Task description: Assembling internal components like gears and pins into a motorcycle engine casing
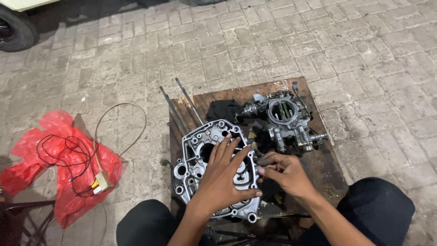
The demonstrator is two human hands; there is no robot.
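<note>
A silver engine crankcase half [195, 155] lies flat on a worn wooden board [327, 159] on the ground. My left hand [225, 175] rests spread on top of the case, fingers apart, pressing it down. My right hand [284, 173] is at the case's right edge, its fingers pinched on a small dark part [261, 160] there; what that part is cannot be told. A grey carburettor-like casting [287, 119] sits at the board's far end, apart from both hands.
Two thin metal rods [182, 107] lie at the board's far left edge. A dark rag [223, 109] sits behind the case. A red plastic bag [63, 164] with wires [98, 136] lies left on the brick paving. A vehicle tyre [16, 29] is far left. My knees frame the board.
</note>
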